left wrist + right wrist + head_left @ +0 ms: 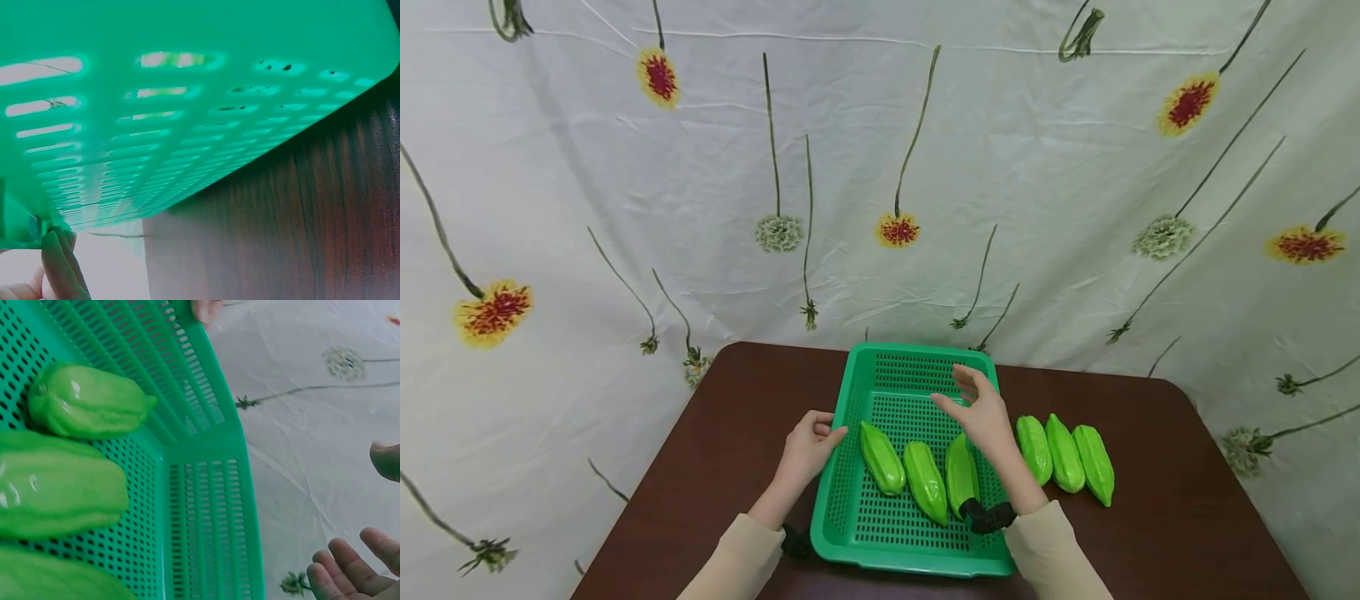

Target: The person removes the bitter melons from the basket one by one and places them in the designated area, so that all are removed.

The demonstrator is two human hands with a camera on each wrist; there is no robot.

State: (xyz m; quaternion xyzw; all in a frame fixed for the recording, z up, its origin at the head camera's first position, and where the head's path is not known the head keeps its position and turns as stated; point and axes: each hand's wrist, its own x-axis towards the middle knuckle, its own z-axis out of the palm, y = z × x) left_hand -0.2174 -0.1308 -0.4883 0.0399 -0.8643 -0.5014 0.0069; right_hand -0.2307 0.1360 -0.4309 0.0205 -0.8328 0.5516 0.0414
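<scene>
A green plastic basket [917, 563] with slotted walls stands on the table. Inside it lie three glossy, ridged, elongated green fruits [882, 458], also close up in the right wrist view as plump green fruits [87, 403]. My left hand [808, 446] grips the basket's left rim between thumb and fingers; in the left wrist view its fingers [59, 262] meet the rim. Above the basket's right side hovers my right hand [985, 417], thumb and fingers spread apart with nothing between them. The right wrist view shows those fingers [356, 575] apart from the basket wall.
Three more green fruits [1064, 454] lie side by side on the dark brown table [1172, 500], right of the basket. A white cloth with printed flowers [1045, 167] hangs behind the table. Black straps [988, 517] sit on the wrists.
</scene>
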